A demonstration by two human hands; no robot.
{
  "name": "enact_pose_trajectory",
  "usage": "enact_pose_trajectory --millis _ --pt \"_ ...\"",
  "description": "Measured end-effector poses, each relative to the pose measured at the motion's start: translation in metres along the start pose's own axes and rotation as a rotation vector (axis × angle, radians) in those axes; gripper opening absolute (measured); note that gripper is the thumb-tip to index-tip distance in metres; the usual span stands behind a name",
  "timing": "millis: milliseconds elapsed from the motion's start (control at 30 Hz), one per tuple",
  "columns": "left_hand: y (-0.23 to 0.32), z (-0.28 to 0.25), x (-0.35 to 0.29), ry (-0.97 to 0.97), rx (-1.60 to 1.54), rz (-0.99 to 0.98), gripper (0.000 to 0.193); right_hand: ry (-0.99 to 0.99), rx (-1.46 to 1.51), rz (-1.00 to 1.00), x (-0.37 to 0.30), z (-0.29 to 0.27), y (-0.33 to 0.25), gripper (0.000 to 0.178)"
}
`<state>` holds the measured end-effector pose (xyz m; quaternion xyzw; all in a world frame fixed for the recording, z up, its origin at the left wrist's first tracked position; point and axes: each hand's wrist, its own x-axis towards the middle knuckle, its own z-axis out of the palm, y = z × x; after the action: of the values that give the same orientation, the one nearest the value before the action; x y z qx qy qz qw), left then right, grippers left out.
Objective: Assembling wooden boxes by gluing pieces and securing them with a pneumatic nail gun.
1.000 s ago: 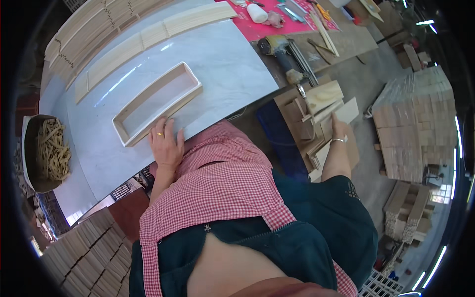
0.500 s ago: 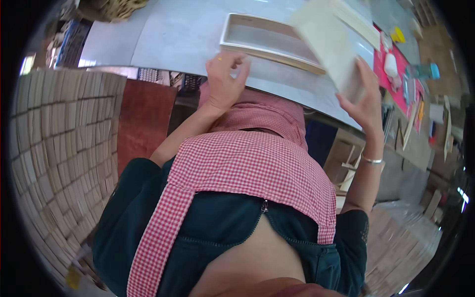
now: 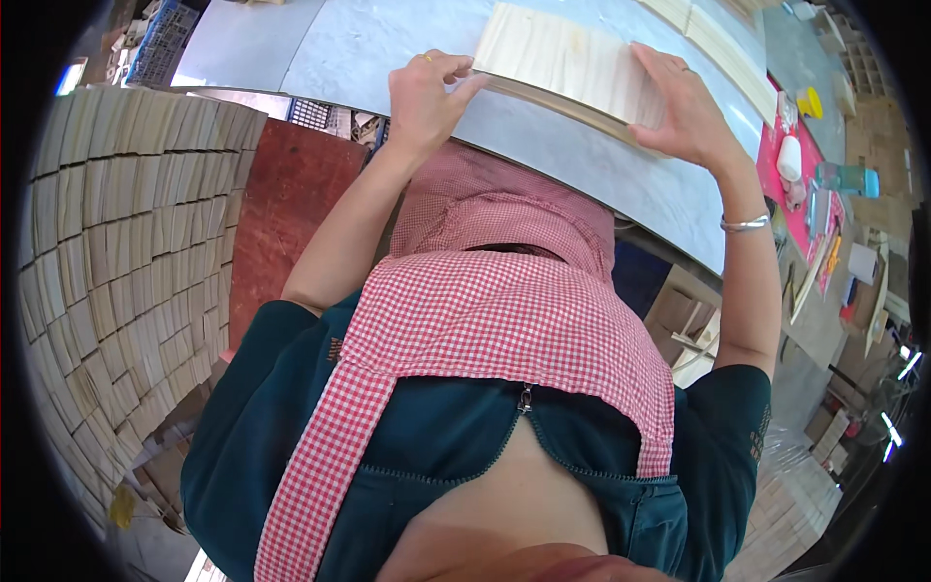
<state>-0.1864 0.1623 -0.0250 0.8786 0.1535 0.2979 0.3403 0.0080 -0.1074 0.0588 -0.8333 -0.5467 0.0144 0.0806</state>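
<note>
A pale rectangular wooden board [image 3: 558, 60] lies over the shallow wooden frame [image 3: 572, 120], whose near side shows below the board's edge. The frame's inside is hidden. My left hand [image 3: 424, 105] is closed at the left end, thumb and fingertips pinched at the board's near left corner. At the other end my right hand [image 3: 687, 114] grips the board, its fingers along the right end and its thumb near the close corner. Both rest above the light grey tabletop [image 3: 359, 53].
Long pale wood strips [image 3: 727, 63] lie at the far right. Beyond them are a pink sheet [image 3: 776, 179], a white bottle [image 3: 788, 158], a yellow object [image 3: 809, 103] and a clear bottle with a blue cap [image 3: 849, 180]. Stacked wood pieces [image 3: 116, 242] and a reddish-brown panel [image 3: 291, 213] stand at left.
My right hand has brought the board down and left from its tilted position onto the frame, covering its opening. My left hand has moved up to the board's left corner.
</note>
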Motion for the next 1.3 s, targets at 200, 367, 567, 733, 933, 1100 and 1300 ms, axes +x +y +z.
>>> enact_pose_trajectory --millis 200,367,567,733,933,1100,1300 --pt "0.003 -0.003 0.004 -0.022 -0.035 -0.006 0.022 -0.023 -0.032 0.015 0.003 0.007 0.000 0.086" --pt "0.006 -0.004 0.005 -0.056 -0.010 -0.032 0.021 -0.008 -0.055 -0.016 -0.001 0.024 0.013 0.086" --pt "0.004 -0.007 0.010 -0.114 0.020 0.047 0.020 0.133 -0.085 -0.160 0.007 0.025 0.010 0.063" --pt "0.004 -0.007 0.012 -0.095 0.015 0.120 0.019 -0.074 -0.080 -0.100 0.005 0.018 0.015 0.079" --pt "0.005 -0.013 0.015 -0.148 0.098 0.139 0.018 0.465 0.124 0.387 -0.052 0.012 0.029 0.037" --pt "0.012 -0.017 0.024 -0.189 0.175 0.204 0.018 0.288 0.135 0.598 -0.105 0.017 0.006 0.010" --pt "0.022 -0.021 0.028 -0.252 0.200 0.168 0.017 0.283 0.154 0.610 -0.104 0.037 -0.012 0.009"
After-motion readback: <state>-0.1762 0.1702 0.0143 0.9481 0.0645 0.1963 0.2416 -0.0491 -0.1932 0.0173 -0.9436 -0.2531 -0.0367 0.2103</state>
